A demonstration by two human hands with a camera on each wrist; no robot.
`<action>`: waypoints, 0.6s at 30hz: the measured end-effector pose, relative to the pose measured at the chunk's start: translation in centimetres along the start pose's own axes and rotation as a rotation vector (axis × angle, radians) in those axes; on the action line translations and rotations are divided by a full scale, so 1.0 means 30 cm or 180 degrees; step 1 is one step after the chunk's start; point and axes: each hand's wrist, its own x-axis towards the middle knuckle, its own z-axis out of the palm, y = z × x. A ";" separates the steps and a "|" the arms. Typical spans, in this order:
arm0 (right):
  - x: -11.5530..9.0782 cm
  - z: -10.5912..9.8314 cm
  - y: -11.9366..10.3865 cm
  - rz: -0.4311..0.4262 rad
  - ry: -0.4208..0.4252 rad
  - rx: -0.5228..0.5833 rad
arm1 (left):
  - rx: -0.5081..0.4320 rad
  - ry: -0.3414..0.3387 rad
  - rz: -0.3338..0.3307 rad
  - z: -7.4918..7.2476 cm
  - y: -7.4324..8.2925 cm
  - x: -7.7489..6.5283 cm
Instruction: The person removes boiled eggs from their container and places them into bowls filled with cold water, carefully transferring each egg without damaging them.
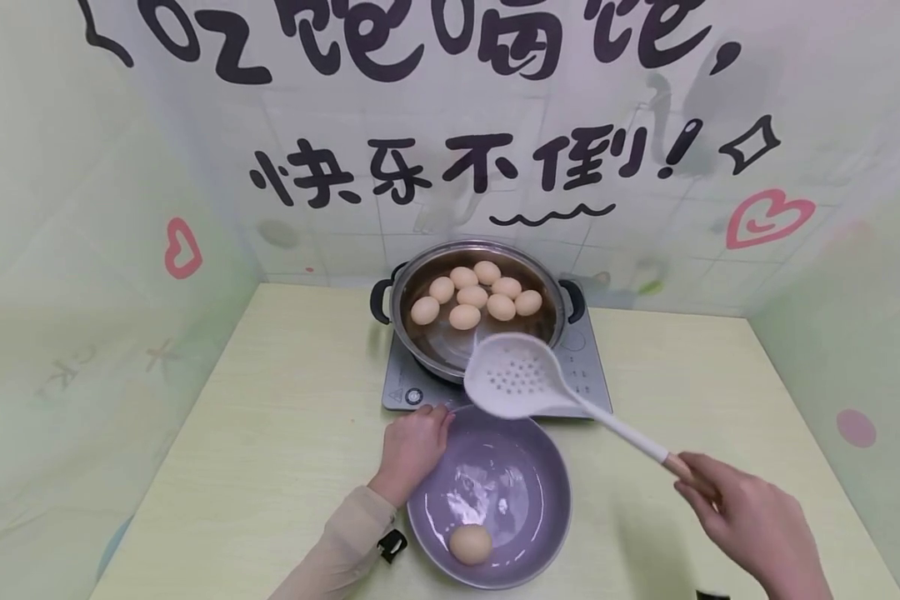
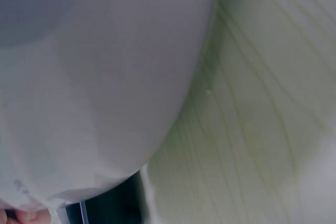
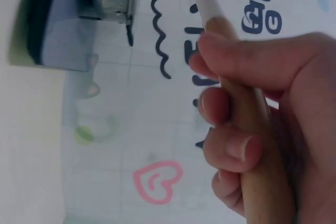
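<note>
Nearest the camera, to the right of the purple bowl [image 1: 543, 492], the right hand [image 1: 753, 508] clamps its thumb and curled fingers round the wooden grip of a white slotted ladle [image 1: 513, 375], fingertips pressed to the handle. Behind the bowl rises a pale sheet [image 1: 322, 250] printed with dark characters, and beneath the bowl spreads a light tabletop [image 1: 285, 417]. Just beyond the bowl stands a flat cooker [image 1: 581, 358], bearing a wide steel pot [image 1: 429, 360]. The bowl itself is round and glossy inside. The ladle slants in from the bowl's right, its perforated head raised above the bowl's far rim, near the pot. At the bowl's far left edge, the left hand [image 1: 414, 446] grips the rim, its fingers close together and bent; how the thumb lies I cannot tell. Nine eggs [image 1: 472, 297] cluster in the pot beyond the bowl; a single egg [image 1: 470, 544] rests inside the bowl, towards its near wall.
</note>
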 end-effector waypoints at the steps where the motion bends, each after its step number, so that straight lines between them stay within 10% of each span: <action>1: 0.017 -0.001 0.002 -0.0045 0.0151 -0.0019 | 0.0010 0.0017 0.0006 0.000 0.001 0.000; 8: 0.145 0.043 -0.006 -0.0246 0.0963 -0.0376 | -0.0009 0.0032 0.0015 0.002 0.005 -0.001; 18: 0.230 0.130 -0.069 -0.0190 0.1321 -0.0457 | 0.0016 -0.0006 0.0000 0.003 0.001 -0.003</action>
